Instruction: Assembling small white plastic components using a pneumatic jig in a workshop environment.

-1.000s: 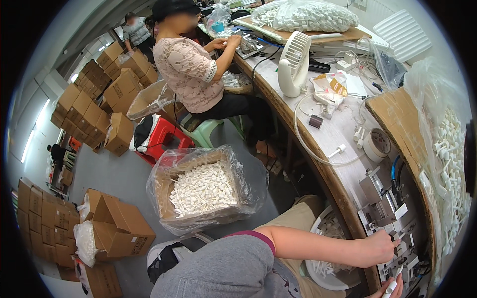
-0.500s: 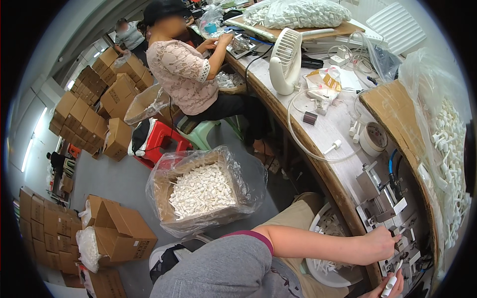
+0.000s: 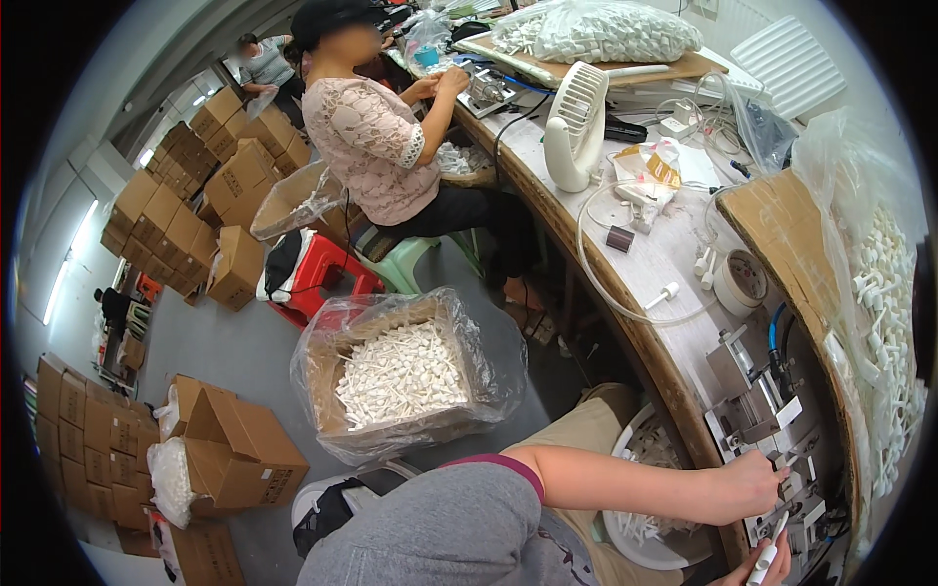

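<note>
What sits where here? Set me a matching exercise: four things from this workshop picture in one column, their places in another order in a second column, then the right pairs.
Things:
1. white desk fan
2. lined carton of white parts
3. red stool
4. roll of tape

Places:
A. on the floor beside the bench, plastic liner open
B. on the floor next to the seated co-worker
C. on the bench, standing upright close to its front edge
D. on the bench, lying flat next to the brown cardboard sheet

Pairs: 1-C, 2-A, 3-B, 4-D
</note>
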Motion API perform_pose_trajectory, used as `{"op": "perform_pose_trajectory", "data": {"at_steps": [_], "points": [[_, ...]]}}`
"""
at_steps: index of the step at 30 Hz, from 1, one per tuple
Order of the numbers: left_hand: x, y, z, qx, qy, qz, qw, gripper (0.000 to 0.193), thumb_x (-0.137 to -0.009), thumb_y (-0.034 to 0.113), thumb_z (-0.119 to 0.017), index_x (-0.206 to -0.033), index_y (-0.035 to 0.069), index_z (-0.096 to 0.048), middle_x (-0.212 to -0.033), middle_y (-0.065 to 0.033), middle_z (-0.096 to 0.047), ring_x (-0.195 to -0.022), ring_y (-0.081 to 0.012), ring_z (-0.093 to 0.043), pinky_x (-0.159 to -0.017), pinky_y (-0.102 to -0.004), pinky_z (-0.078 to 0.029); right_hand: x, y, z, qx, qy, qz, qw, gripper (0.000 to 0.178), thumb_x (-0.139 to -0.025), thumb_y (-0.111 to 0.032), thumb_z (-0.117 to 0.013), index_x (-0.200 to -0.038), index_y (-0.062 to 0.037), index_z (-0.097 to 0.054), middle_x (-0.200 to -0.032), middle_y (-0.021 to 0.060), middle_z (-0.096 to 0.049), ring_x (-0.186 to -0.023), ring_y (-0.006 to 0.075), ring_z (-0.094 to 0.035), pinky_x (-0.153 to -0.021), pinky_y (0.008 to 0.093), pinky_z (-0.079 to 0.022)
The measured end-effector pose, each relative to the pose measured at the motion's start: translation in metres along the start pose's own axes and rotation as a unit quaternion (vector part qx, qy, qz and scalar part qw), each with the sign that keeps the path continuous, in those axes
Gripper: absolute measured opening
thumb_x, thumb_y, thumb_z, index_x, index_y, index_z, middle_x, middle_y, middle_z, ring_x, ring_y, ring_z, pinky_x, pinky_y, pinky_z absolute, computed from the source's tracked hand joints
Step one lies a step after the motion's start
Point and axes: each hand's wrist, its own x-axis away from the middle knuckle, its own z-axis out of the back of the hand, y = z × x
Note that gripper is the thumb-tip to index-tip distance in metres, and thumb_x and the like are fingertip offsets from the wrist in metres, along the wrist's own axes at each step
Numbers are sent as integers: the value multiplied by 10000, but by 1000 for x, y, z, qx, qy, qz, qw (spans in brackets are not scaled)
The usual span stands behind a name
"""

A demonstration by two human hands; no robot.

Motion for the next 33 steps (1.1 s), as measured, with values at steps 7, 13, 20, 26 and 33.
{"op": "perform_pose_trajectory", "data": {"at_steps": [7, 13, 20, 26, 33], "points": [[0, 1, 4, -2, -3, -5, 1000, 168, -571, 155, -698, -684, 31, -711, -1061, -268, -666, -743, -243, -665, -559, -345, -465, 1, -2, 0, 0, -5, 12, 1000, 205, -896, -64, -665, -1039, 82, -649, -998, 210, -627, -838, 317, -609, -716, 423, -512], [-1, 1, 8, 2, -31, 0, 1000, 168, -579, 159, -698, -689, 33, -711, -1058, -264, -668, -738, -242, -662, -559, -344, -463, 1, 0, 2, 0, -3, 41, 999, 187, -885, -34, -666, -1025, 88, -647, -1005, 217, -626, -842, 321, -610, -723, 427, -511], [-2, 0, 5, 12, -24, 5, 1000, 139, -601, 148, -675, -656, 20, -682, -1144, -330, -605, -677, -249, -669, -522, -338, -473, 5, 4, 4, 39, -5, 36, 999, 202, -868, -33, -691, -1028, 82, -645, -995, 213, -626, -854, 330, -606, -743, 433, -490], [-3, -2, 14, 17, -10, -3, 1000, 143, -614, 159, -631, -600, 18, -645, -1133, -367, -592, -605, -237, -655, -458, -320, -450, 16, 6, 6, 82, -34, -30, 996, 158, -858, -26, -682, -988, 53, -643, -976, 170, -584, -772, 275, -579, -719, 386, -470], [-4, 3, 11, 45, -29, 12, 999, 174, -646, 198, -617, -597, 38, -668, -1143, -389, -576, -546, -206, -625, -453, -314, -429, 24, 9, 1, 53, 3, -35, 998, 218, -820, -76, -759, -944, 71, -655, -888, 180, -630, -792, 323, -599, -724, 445, -482]]}}
